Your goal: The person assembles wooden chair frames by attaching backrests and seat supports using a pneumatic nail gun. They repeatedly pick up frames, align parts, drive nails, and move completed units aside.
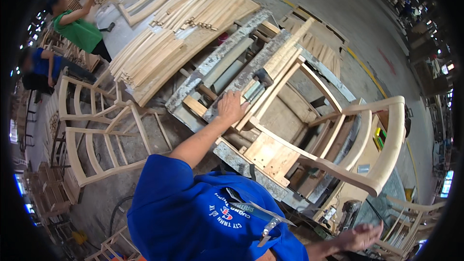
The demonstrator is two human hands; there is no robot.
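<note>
My left hand [232, 108] lies on the near end of a worn metal beam of a clamping bench [275, 46], its fingers spread over the edge. Just beyond the fingertips are a shiny metal cylinder [255, 92] and a dark block [263, 77]. A pale wooden chair frame [394, 140] lies across the bench, its curved back rails toward the right. Lower right, away from the frame, my right hand [360, 237] is in the air beside the bench. Its fingers are blurred, and whether they hold anything is unclear.
Stacked wooden slats [159, 53] cover a table at the upper left. Assembled chair frames [92, 154] stand on the floor at left; another chair frame [411, 222] is at lower right. A person in green [79, 31] and one in blue [46, 65] are beyond the table.
</note>
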